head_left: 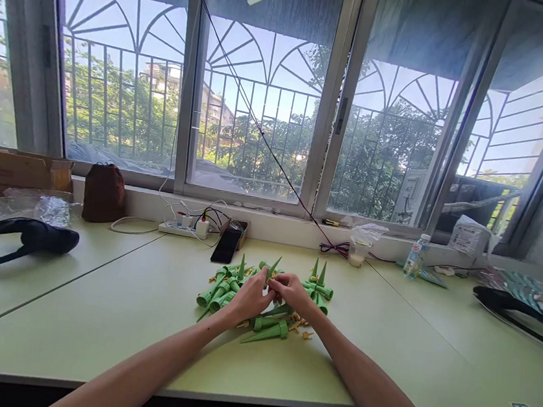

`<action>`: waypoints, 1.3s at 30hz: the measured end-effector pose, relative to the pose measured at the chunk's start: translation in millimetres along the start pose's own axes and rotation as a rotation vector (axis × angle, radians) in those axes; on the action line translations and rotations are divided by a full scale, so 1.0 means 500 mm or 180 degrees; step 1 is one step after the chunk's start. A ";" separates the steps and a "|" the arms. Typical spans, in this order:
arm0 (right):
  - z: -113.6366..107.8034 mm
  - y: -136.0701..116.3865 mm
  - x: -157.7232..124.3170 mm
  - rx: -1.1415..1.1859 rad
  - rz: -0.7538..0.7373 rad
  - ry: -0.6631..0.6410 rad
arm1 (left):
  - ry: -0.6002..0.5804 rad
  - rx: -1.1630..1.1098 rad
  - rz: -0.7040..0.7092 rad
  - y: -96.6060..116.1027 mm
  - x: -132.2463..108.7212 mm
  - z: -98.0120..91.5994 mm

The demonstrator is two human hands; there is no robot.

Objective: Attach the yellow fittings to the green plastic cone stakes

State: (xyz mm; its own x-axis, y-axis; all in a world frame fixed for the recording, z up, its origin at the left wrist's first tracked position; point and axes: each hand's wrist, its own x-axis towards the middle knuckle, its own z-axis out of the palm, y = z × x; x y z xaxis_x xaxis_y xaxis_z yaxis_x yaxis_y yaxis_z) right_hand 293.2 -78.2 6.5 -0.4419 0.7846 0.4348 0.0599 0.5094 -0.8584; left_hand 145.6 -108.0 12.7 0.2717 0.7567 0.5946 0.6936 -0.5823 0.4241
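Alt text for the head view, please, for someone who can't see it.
A person's left hand and right hand meet at a green spike, over scattered green spiked pieces and small yellow parts on a pale green table. Windows fill the background.

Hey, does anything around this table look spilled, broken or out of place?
Nothing looks spilled or broken. The dark cable stands out: it slants across the glass instead of following the window frame. One yellow piece lies slightly apart at the near edge of the jumbled green cones.

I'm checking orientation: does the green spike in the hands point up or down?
Up, tilted: the green spike rises from the left hand, its tip leaning rightward.
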 end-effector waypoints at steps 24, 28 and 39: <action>-0.004 0.003 -0.004 -0.0601 -0.0248 -0.0023 | -0.0097 -0.0053 0.0019 -0.008 -0.001 0.004; -0.004 0.000 -0.006 -0.0832 -0.0351 0.0019 | -0.0128 -0.0058 0.0021 -0.011 -0.001 0.005; -0.003 -0.014 -0.013 -0.1246 -0.0471 0.0153 | -0.0177 -0.0059 -0.0019 -0.010 -0.003 0.000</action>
State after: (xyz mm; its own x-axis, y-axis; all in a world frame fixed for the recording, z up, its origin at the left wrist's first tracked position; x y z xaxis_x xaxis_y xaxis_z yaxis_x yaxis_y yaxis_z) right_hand 297.1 -86.2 10.1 -0.4296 0.7038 0.5659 0.3385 0.7064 -0.6216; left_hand 141.8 -106.0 9.5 0.3045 0.7753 0.5534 0.6830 -0.5827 0.4405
